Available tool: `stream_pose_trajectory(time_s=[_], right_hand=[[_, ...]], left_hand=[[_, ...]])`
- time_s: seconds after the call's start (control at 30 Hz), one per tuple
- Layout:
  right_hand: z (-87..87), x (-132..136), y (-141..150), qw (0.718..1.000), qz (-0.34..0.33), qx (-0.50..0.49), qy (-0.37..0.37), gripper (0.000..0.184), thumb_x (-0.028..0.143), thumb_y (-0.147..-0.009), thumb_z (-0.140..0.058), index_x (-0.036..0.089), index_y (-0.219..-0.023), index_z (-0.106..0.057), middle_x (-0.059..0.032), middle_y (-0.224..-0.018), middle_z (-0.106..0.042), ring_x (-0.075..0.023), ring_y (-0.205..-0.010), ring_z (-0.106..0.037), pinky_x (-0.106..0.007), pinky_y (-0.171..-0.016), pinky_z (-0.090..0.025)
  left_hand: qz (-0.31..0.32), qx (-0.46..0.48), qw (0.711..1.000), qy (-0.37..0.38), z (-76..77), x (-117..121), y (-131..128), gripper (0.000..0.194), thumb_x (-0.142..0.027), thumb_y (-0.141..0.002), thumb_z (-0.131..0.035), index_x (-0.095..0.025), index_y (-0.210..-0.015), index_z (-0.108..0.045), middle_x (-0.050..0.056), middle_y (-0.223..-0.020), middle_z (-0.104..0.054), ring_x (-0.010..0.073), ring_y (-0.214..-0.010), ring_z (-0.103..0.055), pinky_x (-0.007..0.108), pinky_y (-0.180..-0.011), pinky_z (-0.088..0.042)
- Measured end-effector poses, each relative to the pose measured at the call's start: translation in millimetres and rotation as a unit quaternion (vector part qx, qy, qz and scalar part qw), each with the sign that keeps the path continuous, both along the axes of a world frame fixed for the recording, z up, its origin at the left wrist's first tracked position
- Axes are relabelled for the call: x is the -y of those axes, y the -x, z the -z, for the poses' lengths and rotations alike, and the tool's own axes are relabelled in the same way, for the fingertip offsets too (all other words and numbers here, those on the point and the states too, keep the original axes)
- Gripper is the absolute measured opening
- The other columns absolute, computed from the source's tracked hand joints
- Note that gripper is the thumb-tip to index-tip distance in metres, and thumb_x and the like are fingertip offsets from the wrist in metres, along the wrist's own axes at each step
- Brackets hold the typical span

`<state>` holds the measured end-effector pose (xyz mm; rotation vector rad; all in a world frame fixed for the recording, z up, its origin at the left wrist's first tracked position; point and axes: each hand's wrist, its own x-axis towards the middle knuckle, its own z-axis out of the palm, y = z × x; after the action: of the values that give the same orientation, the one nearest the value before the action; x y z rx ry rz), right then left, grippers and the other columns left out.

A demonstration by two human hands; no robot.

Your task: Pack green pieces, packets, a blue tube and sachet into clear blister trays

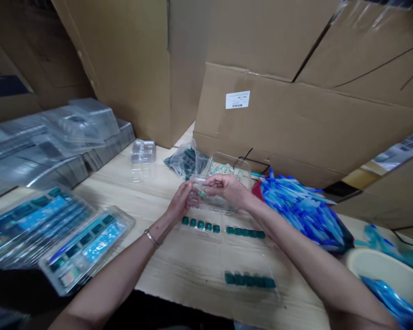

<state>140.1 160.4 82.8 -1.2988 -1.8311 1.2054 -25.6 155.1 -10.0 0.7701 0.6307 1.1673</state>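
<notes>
My left hand pinches a small clear plastic blister tray by its edge, above the table. Beside it, my right hand has its fingertips drawn together near that tray; whatever they hold is too small to make out. Under and behind the right hand lies a clear plastic box with small white and green pieces in it. Dark green square blocks stand in short rows on the table: one row below my left hand, another row to its right, and a third row nearer the front edge.
Filled clear packs lie at left, before stacked empty clear trays. A bag of dark green blocks and an empty clear tray sit farther back. Blue pens fill a container at right, beside a cream tub. Cardboard walls the back.
</notes>
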Motion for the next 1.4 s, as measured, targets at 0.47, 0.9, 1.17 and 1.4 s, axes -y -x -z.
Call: stream_pose_trajectory(time_s=[0.47, 0.9, 1.17, 1.4], right_hand=[[20.2, 24.8, 39.2, 0.958, -0.046, 0.164, -0.230, 0.013, 0.012, -0.078, -0.060, 0.020, -0.076, -0.069, -0.0023, -0.076, -0.063, -0.0148, -0.078, -0.056, -0.027, -0.077, -0.042], [22.6, 35.2, 40.9, 0.934, -0.008, 0.249, -0.255, 0.006, 0.018, -0.080, -0.061, 0.018, -0.076, -0.065, -0.0040, -0.080, -0.058, -0.0152, -0.077, -0.053, -0.027, -0.071, -0.042], [-20.2, 23.6, 3.6, 0.897, 0.066, 0.343, -0.271, 0.021, 0.023, -0.088, -0.048, 0.017, -0.081, -0.066, -0.0081, -0.087, -0.065, -0.0171, -0.083, -0.058, -0.026, -0.075, -0.040], [-4.3, -24.3, -81.5, 0.803, -0.012, 0.585, -0.112, 0.023, 0.012, -0.079, -0.051, 0.016, -0.090, -0.071, -0.0098, -0.098, -0.069, -0.0208, -0.097, -0.060, -0.024, -0.076, -0.041]], left_hand=[[-0.052, -0.056, 0.997, -0.024, 4.6, 5.5, -5.6, 0.044, -0.053, -0.079, -0.055, -0.020, -0.107, -0.057, 0.005, -0.084, -0.059, 0.0125, -0.059, -0.054, 0.021, -0.040, -0.042], [-0.065, -0.076, 0.995, -0.027, 2.3, 4.5, -3.6, 0.038, -0.051, -0.079, -0.055, -0.020, -0.101, -0.059, 0.002, -0.077, -0.054, 0.0115, -0.060, -0.051, 0.021, -0.043, -0.039], [-0.054, -0.078, 0.995, -0.012, -3.8, 0.6, 5.7, 0.038, -0.047, -0.077, -0.059, -0.020, -0.104, -0.059, 0.000, -0.078, -0.052, 0.0108, -0.057, -0.057, 0.018, -0.038, -0.039], [-0.066, -0.041, 0.997, 0.012, -8.0, -12.8, 21.2, 0.037, -0.041, -0.074, -0.064, -0.018, -0.103, -0.062, -0.002, -0.072, -0.054, 0.0084, -0.053, -0.057, 0.015, -0.039, -0.037]])
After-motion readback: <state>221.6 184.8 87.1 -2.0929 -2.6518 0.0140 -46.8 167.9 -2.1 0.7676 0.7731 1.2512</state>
